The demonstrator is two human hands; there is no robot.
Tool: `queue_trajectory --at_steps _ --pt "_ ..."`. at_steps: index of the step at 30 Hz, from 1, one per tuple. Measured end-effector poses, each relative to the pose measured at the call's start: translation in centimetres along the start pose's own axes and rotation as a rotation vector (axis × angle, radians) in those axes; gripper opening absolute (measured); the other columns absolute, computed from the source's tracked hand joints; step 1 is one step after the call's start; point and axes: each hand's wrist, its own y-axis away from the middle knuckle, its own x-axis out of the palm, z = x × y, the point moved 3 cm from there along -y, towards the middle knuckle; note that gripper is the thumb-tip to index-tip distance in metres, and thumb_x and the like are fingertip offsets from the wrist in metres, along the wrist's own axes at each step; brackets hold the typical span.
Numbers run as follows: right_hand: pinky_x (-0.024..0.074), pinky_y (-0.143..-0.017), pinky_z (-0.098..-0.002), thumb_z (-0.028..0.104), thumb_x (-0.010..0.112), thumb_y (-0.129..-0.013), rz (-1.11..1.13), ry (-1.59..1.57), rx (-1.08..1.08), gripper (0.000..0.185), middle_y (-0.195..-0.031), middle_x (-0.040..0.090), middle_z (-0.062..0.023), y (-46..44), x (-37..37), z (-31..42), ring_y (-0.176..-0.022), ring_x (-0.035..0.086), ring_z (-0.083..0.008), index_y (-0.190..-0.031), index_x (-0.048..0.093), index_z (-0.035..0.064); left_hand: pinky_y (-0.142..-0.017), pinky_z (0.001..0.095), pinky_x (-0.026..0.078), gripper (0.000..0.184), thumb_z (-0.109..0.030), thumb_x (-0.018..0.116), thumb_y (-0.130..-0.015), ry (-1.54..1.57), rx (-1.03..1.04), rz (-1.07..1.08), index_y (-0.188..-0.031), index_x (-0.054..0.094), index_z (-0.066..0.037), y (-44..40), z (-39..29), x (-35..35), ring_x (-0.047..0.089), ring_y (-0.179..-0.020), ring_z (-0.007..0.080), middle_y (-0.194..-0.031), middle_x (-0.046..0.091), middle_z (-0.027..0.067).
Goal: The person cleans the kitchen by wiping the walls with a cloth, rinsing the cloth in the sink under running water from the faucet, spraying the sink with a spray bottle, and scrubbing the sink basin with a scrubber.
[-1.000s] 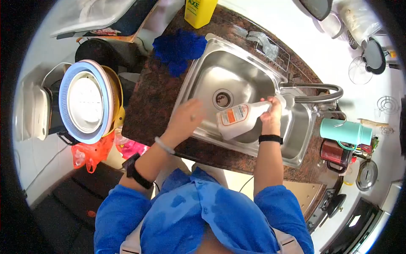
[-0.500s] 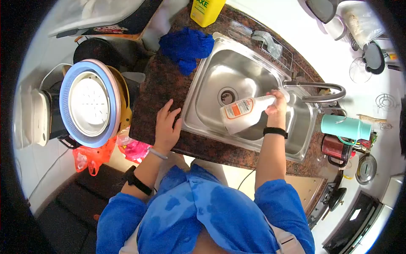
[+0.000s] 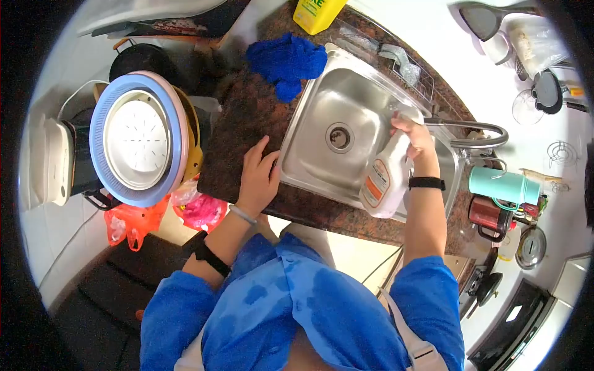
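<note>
In my right hand [image 3: 416,137] is a white spray bottle [image 3: 385,179] with an orange-and-white label, gripped near its neck. It hangs tilted over the steel sink [image 3: 322,111], its base toward me and its head toward the faucet [image 3: 476,133]. Part of the spray head is hidden by my fingers. My left hand [image 3: 260,173] rests with spread fingers on the dark stone counter [image 3: 238,133], beside the sink's left rim, holding nothing. Beyond it on the counter lies a crumpled blue cloth [image 3: 288,62].
A yellow bottle [image 3: 317,13] stands behind the cloth. Stacked basins and a colander [image 3: 137,141] are at the left, above red plastic bags [image 3: 136,222]. A wire rack [image 3: 421,77] sits behind the sink. To the right are a teal thermos [image 3: 502,185] and a dark red kettle [image 3: 489,215].
My right hand has moved slightly right, and the spray bottle has swung from nearly sideways to more upright in view, its base now closer to me. My left hand stays spread on the counter.
</note>
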Motion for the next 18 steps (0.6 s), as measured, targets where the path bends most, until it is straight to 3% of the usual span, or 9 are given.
queue_trajectory --at_steps 1,5,8,10,11,12,14,16,18 --pt "0.0466 -0.062 -0.0329 0.003 0.073 -0.065 0.046 0.088 -0.118 0.021 -0.078 0.065 -0.0084 1.2 1.8 1.0 -0.064 0.059 -0.0199 -0.085 0.067 -0.0009 -0.104 0.0462 0.035 0.03 -0.007 0.061 -0.081 -0.005 0.005 -0.003 -0.111 0.061 -0.002 0.0 0.1 0.1 0.043 -0.121 0.0403 -0.136 0.045 0.0212" --pt "0.0459 -0.062 -0.0287 0.002 0.07 -0.063 0.052 0.221 -0.115 0.024 -0.079 0.064 -0.0061 3.6 4.6 1.5 -0.067 0.059 -0.0166 -0.086 0.066 -0.0011 -0.104 0.0468 0.035 0.031 -0.007 0.061 -0.081 -0.007 0.021 -0.002 -0.111 0.061 -0.002 0.3 0.2 0.1 0.043 -0.122 0.0404 -0.137 0.043 0.0212" --pt "0.0471 -0.064 -0.0286 0.004 0.069 -0.063 0.184 0.306 -0.158 0.024 -0.08 0.065 -0.006 6.5 5.8 2.5 -0.07 0.06 -0.0154 -0.086 0.066 -0.0013 -0.104 0.047 0.035 0.033 -0.007 0.062 -0.08 0.035 -0.014 0.005 -0.113 0.06 -0.003 0.5 0.4 0.0 0.042 -0.123 0.0407 -0.14 0.04 0.0209" --pt "0.0498 -0.069 -0.0302 0.001 0.072 -0.066 0.41 0.442 -0.129 0.031 -0.091 0.066 -0.0091 8.6 6.3 2.0 -0.077 0.062 -0.0176 -0.095 0.063 -0.0048 -0.105 0.0473 0.034 0.034 -0.007 0.061 -0.08 0.035 -0.026 -0.01 -0.114 0.059 -0.003 1.1 0.1 -0.1 0.041 -0.124 0.041 -0.141 0.039 0.0206" --pt "0.05 -0.073 -0.0293 0.004 0.073 -0.066 0.292 0.667 -0.111 0.032 -0.091 0.066 -0.0089 11.3 7.2 3.3 -0.08 0.062 -0.0172 -0.095 0.063 -0.0059 -0.106 0.0476 0.033 0.035 -0.007 0.061 -0.08 0.037 -0.033 -0.022 -0.115 0.059 -0.003 1.2 -0.4 -0.2 0.04 -0.125 0.0412 -0.142 0.038 0.0203" --pt "0.0493 -0.076 -0.0296 0.01 0.075 -0.065 0.361 0.729 -0.02 0.035 -0.09 0.067 -0.0083 10.6 6.3 1.1 -0.083 0.062 -0.0164 -0.096 0.064 -0.003 -0.106 0.0476 0.033 0.035 -0.007 0.061 -0.08 0.039 -0.031 -0.015 -0.115 0.059 -0.003 1.7 -1.0 -0.3 0.04 -0.125 0.0412 -0.142 0.038 0.0203" --pt "0.0486 -0.077 -0.0311 0.014 0.075 -0.065 0.571 0.954 -0.05 0.035 -0.088 0.067 -0.009 11.8 5.6 -0.3 -0.083 0.062 -0.0166 -0.097 0.066 0.0017 -0.107 0.0482 0.03 0.037 -0.007 0.061 -0.081 -0.067 -0.078 0.006 -0.117 0.057 -0.004 2.7 -1.9 -0.7 0.037 -0.127 0.041 -0.143 0.037 0.0203" --pt "0.0476 -0.077 -0.0314 0.017 0.075 -0.065 0.582 0.986 0.016 0.035 -0.085 0.067 -0.01 13.4 4.4 -0.5 -0.082 0.062 -0.0169 -0.096 0.066 0.0035 -0.108 0.049 0.029 0.038 -0.008 0.061 -0.081 -0.102 -0.068 0.011 -0.118 0.057 -0.004 3.9 -1.5 -0.2 0.036 -0.128 0.0407 -0.143 0.036 0.0208" --pt "0.0473 -0.074 -0.0309 0.016 0.073 -0.065 0.65 0.88 -0.202 0.033 -0.082 0.066 -0.0111 13.8 2.4 -1.0 -0.078 0.061 -0.0181 -0.093 0.066 0.0013 -0.108 0.0489 0.029 0.037 -0.01 0.061 -0.082 -0.166 -0.061 -0.028 -0.118 0.057 -0.004 3.9 -1.6 0.3 0.036 -0.128 0.0406 -0.143 0.036 0.0208"
